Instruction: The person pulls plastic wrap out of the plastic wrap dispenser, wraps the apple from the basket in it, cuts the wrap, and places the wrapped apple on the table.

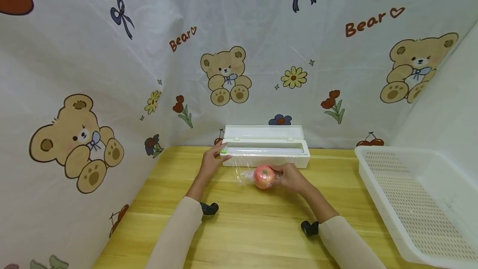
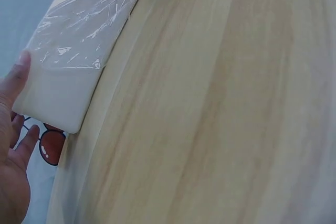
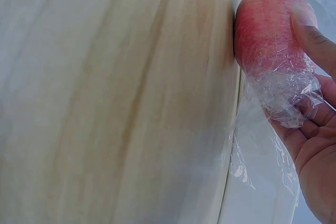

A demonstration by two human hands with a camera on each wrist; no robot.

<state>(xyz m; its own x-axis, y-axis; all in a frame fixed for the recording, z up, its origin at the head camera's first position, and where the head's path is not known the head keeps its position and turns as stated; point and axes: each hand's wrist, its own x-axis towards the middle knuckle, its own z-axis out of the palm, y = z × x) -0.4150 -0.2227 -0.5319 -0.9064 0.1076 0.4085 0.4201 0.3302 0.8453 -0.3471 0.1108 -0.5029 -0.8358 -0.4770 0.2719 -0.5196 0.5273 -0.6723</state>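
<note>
- Visibly, an apple (image 1: 264, 177) is held just left of the right hand (image 1: 293, 178), in front of a long white box (image 1: 295, 161); whether the table (image 1: 239, 227) is touched by it cannot be told.
- Its skin is pinkish red with paler yellowish patches; a greenish hollow is turned upward.
- Clear film (image 3: 286, 95) is wrapped about it, drawn tight in fine wrinkles on the fruit and bunched into a crumpled end at the right fingers.
- Apple and film are pinched by the right hand, the thumb being laid against the skin.
- The left hand (image 1: 212, 162) is placed at the box's left end, its fingers loosely spread and the box edge touched.
- Between and beyond the hands, the lid (image 1: 263, 132) is raised and a roll (image 1: 265, 150) is exposed.
- A white basket (image 1: 381, 202) is noted well to the right hand's right.
</note>
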